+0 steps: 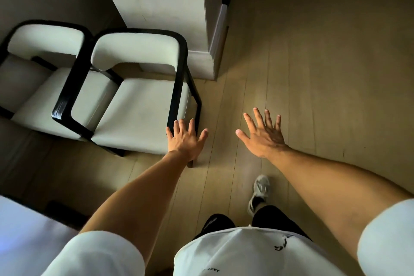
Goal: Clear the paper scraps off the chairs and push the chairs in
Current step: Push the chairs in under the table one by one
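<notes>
Two cream-cushioned chairs with black frames stand side by side at the left. The nearer chair [139, 110] has a bare seat, and I see no paper scrap on it. The farther chair [42, 87] sits to its left, partly behind the nearer one's frame. My left hand [186, 139] is spread flat, fingers apart, over the nearer chair's front right corner by its black armrest post; whether it touches I cannot tell. Out over the floor to the right of the chairs my right hand [264, 134] is open and holds nothing.
A pale square pillar [161, 6] with a baseboard rises just behind the nearer chair. Light wooden floor [313, 74] stretches to the right. My shoe [259, 192] is on the floor below my right hand. A white surface edge [20, 231] shows at bottom left.
</notes>
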